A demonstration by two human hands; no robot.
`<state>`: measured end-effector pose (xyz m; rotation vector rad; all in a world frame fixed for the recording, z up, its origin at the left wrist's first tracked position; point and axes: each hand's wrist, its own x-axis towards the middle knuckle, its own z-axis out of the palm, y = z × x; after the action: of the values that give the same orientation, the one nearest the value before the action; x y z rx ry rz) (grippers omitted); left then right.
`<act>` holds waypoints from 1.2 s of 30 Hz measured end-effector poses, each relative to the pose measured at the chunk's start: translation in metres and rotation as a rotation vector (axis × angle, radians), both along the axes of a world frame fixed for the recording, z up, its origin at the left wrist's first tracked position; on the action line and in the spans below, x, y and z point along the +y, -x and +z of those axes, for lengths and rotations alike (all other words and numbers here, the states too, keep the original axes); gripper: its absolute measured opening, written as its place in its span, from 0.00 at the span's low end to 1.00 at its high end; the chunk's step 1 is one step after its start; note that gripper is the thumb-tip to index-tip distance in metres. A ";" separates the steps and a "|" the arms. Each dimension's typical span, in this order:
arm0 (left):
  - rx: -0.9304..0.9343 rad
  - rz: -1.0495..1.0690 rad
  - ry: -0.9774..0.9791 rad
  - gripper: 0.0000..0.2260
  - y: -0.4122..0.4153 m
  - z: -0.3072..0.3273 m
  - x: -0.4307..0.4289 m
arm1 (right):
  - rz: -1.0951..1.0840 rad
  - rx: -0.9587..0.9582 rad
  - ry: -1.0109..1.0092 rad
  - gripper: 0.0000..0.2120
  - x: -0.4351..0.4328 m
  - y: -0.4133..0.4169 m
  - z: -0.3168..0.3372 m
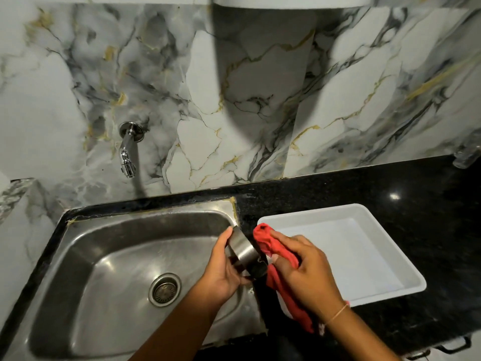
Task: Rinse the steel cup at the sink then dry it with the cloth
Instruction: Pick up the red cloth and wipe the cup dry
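Observation:
My left hand point(221, 269) grips the steel cup point(244, 250), tilted on its side above the right edge of the steel sink point(109, 256). My right hand point(304, 269) holds a red cloth point(270, 246) bunched against the cup's mouth end. One end of the cloth pokes up above my fingers and the other hangs down below my right wrist. The cup's opening is hidden behind the cloth and my fingers.
A chrome tap point(127, 152) sticks out of the marble wall above the sink, with no water running. A white plastic tray point(377, 225) lies on the black granite counter point(416, 194) right of the sink. The drain point(164, 289) sits mid-basin.

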<state>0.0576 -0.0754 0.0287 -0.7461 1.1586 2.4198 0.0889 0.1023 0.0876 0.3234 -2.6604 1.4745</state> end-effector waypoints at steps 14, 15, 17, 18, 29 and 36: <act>-0.058 0.102 -0.260 0.25 0.004 -0.001 -0.021 | 0.199 0.440 -0.671 0.32 -0.016 -0.031 -0.020; -0.051 0.090 -0.258 0.23 0.005 -0.001 -0.025 | 0.192 0.447 -0.676 0.33 -0.020 -0.031 -0.020; -0.033 0.062 -0.189 0.18 0.009 0.000 -0.035 | 0.193 0.455 -0.644 0.35 -0.027 -0.034 -0.018; -0.028 0.057 -0.155 0.18 0.011 0.000 -0.042 | 0.194 0.438 -0.581 0.35 -0.030 -0.035 -0.018; -0.040 -0.061 -0.047 0.15 0.019 0.015 -0.033 | -0.102 -0.361 0.583 0.17 0.006 0.026 0.016; -0.022 0.046 0.066 0.18 0.019 0.008 -0.023 | -0.156 -0.293 0.424 0.19 -0.007 -0.004 -0.003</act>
<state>0.0389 -0.0987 0.0370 -0.8258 1.2310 2.4151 0.0934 0.0958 0.0845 -0.1389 -2.3997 2.1041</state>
